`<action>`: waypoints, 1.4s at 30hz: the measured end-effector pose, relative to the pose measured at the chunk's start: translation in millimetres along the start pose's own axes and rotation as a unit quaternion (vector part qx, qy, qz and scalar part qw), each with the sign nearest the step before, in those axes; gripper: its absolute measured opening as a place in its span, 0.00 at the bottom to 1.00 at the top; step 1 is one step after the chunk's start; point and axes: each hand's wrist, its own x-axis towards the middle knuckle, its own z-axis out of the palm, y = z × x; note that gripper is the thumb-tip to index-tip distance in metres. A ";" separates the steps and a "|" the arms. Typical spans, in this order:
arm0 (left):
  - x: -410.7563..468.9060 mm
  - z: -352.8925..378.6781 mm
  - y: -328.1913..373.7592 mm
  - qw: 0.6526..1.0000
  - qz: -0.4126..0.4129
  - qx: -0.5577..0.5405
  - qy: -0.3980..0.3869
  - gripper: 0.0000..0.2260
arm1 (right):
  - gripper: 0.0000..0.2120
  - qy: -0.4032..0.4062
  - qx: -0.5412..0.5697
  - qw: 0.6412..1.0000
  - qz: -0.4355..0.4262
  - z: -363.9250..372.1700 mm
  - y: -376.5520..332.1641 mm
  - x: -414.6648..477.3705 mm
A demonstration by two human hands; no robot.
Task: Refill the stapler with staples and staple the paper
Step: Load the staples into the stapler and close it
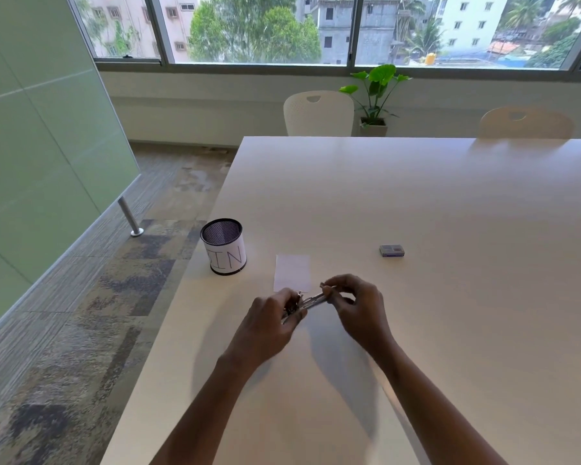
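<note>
While both hands are busy with the stapler [311, 302], I log the geometry first: its long axis runs lower-left to upper-right just above the tabletop [433, 196]. The left hand [269, 325] is curled round the lower-left end and the right hand [356, 305] pinches the upper-right end in thumb and fingertips. Slim bright metal; too blurred to tell whether the magazine holds staples. The paper [292, 272] is a small white rectangle, flat and matte, lying just beyond the hands, nearer the left. The staple box [392, 251], small, dark and squat, sits well apart to the right and farther off, nearer the right hand. I judge the reach for staples falls to that hand. A mesh cup [223, 246], cylindrical and paper-banded, stands left of the paper. Tabletop smooth, pale, faintly glossy.
</note>
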 end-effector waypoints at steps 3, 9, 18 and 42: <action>-3.0 3.6 12.1 0.995 -0.038 -0.090 0.018 0.12 | 0.03 -0.022 0.030 0.999 -0.008 -4.7 -6.4 10.1; -10.5 15.3 27.3 0.945 -0.141 -0.296 0.013 0.15 | 0.05 -0.055 0.060 0.996 -0.032 -2.6 -12.1 20.6; -12.8 20.7 33.0 0.762 -0.280 -0.584 0.010 0.17 | 0.06 0.015 0.224 0.973 0.059 -6.2 -3.7 9.8; -12.7 37.2 28.1 0.715 -0.325 -0.617 0.052 0.13 | 0.08 -0.068 -0.118 0.964 -0.227 -9.2 -13.6 -8.6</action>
